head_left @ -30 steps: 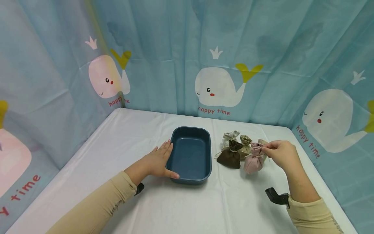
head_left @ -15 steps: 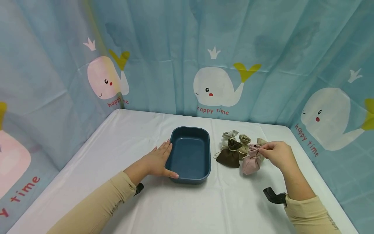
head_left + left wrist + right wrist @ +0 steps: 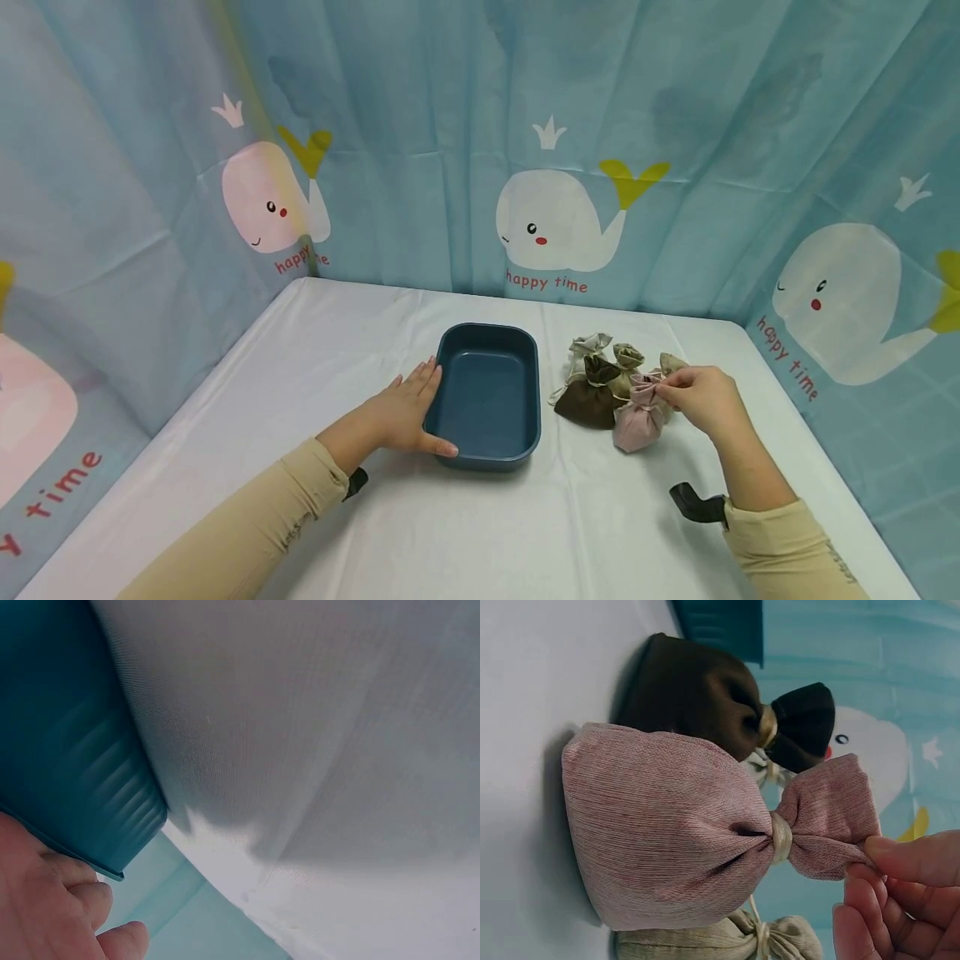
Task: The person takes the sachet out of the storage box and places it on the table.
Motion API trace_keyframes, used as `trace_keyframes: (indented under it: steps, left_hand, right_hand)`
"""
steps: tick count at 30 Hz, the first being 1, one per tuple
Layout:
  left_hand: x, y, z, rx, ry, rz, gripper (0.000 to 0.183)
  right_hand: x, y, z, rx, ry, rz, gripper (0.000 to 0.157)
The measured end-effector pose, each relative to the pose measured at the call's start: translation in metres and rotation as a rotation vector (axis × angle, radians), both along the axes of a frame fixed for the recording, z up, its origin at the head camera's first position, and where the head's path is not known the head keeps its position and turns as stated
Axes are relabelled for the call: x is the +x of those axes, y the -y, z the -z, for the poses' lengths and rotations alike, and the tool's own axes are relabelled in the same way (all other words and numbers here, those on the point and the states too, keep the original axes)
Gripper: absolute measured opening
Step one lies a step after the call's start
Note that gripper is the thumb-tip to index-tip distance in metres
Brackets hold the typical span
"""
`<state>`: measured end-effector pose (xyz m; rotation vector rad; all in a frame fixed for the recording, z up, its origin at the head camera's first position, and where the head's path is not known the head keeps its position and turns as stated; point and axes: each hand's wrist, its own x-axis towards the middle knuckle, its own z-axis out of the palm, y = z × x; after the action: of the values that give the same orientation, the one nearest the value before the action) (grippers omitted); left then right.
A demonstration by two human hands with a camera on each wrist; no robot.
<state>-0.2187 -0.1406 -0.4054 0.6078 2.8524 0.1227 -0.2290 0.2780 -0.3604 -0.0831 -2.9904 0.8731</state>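
A pink drawstring pouch [image 3: 667, 825], tied at its neck with a pale cord, is pinched by its gathered top between the thumb and fingers of my right hand [image 3: 701, 400]. Close behind it stand a dark brown pouch [image 3: 585, 406], a white pouch [image 3: 588, 348], a tan pouch [image 3: 628, 358] and a beige pouch [image 3: 670, 364] partly hidden by the right hand. My left hand [image 3: 405, 412] rests with spread fingers along the left rim of a dark blue rectangular bin [image 3: 487, 408]. In the left wrist view its fingers touch the bin's rim [image 3: 67, 847].
A white cloth covers the table [image 3: 360, 333]. Blue curtains [image 3: 405, 125] printed with whales hang along the back and both sides, meeting the table edges. A black wrist mount [image 3: 697, 504] sticks out from the right sleeve.
My right hand has shifted left and slightly downward, and the pink pouch has come with it, closer to the brown one. The left hand and the bin have stayed in place.
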Motion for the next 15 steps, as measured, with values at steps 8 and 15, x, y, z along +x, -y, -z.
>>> trace_keyframes:
  steps: [8, 15]
  left_hand:
    - [-0.001, -0.001, -0.001, 0.003, 0.006, -0.003, 0.128]
    - [-0.001, -0.001, -0.001, 0.004, 0.027, -0.002, 0.130]
  right_hand:
    - [-0.005, 0.004, 0.009, 0.003, -0.001, -0.015, 0.022]
    - [-0.009, 0.001, 0.021, 0.003, 0.013, -0.110, 0.022]
